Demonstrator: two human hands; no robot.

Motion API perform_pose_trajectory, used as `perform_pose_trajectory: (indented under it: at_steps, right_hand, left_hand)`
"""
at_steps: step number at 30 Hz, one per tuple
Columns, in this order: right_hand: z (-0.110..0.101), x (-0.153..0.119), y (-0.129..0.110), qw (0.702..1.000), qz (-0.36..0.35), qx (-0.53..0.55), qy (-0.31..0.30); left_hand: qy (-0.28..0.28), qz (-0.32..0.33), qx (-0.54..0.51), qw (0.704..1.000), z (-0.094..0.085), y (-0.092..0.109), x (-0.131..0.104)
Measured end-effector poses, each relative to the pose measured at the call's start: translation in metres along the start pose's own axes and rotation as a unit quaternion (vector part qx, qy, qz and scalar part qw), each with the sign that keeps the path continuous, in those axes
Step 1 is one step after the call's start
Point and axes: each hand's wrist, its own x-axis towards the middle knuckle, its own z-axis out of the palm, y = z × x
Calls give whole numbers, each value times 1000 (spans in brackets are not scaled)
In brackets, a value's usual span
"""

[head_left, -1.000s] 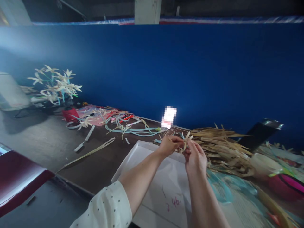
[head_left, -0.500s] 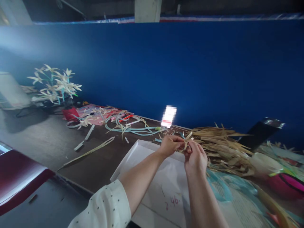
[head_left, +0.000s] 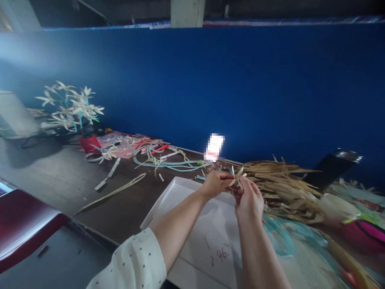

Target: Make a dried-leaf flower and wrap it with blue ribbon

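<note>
Between my two hands is a small pale flower (head_left: pixel 237 176) with narrow pointed petals. My left hand (head_left: pixel 217 184) pinches it from the left side, fingertips closed. From the right, my right hand (head_left: pixel 249 196) grips it at its base with bent fingers; the stem is hidden behind them. Both hands are just above the far edge of a white box lid (head_left: pixel 207 224) with red handwriting. A heap of dry tan husks (head_left: pixel 279 184) lies right beside my right hand.
Pale blue cords (head_left: pixel 171 164) and a red pouch (head_left: pixel 90 144) lie left. Behind them stands a bunch of pale flowers (head_left: pixel 75 106). A glowing blurred screen (head_left: pixel 214 147) leans near the blue wall (head_left: pixel 192 80). At right are a dark bottle (head_left: pixel 333 168) and a pink item (head_left: pixel 365 237).
The flower has turned between my fingers, and its petals now show more openly. Both hands keep nearly the same place.
</note>
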Motion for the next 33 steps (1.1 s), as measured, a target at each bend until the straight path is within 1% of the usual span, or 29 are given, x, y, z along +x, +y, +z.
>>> perform_pose_trajectory:
  at_steps: [5,12,19,27,33]
  right_hand:
    - [0,0,1,1000,1,0,1]
    - [1,-2,0,1000,8,15,-1]
    - [1,-3,-2,999,10,48,-14]
    - [1,-3,0,999,-3,41,-34]
    - [1,-5,-1,999,-15,39,-23]
  left_hand:
    - [26,2,26,999,-2,-6,4]
    - [53,9,47,997,0,-4,2]
    - [47,2,29,998,3,1,-1]
    - [53,-28,-11,998,6,3,0]
    - [58,-34,-7,998,7,6,0]
